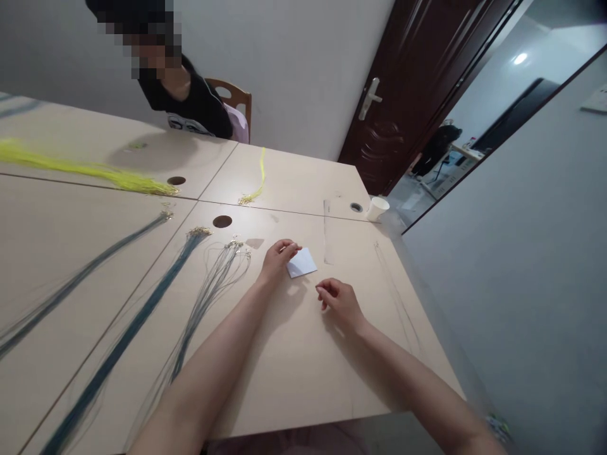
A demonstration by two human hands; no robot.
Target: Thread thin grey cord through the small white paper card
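Observation:
My left hand (279, 258) is over the upper left corner of a small white square card (302, 264). Its thumb and forefinger are pinched together; whether they grip the card's corner or something tiny, I cannot make out. To the lower right of the card, my right hand (340, 302) is closed in a pinch, apart from the card. Anything between those fingertips is too thin or small to name. Left of my left hand lies a loose bundle of grey cords (208, 287) with small metal ends.
Dark teal cords (156, 297), another grey-blue bundle (102, 256) and yellow cords (95, 169) lie leftward on the pale table (284, 379). A short yellow strand (262, 174) lies farther back. A white paper cup (378, 208) stands at the right edge. A person (194, 101) sits opposite.

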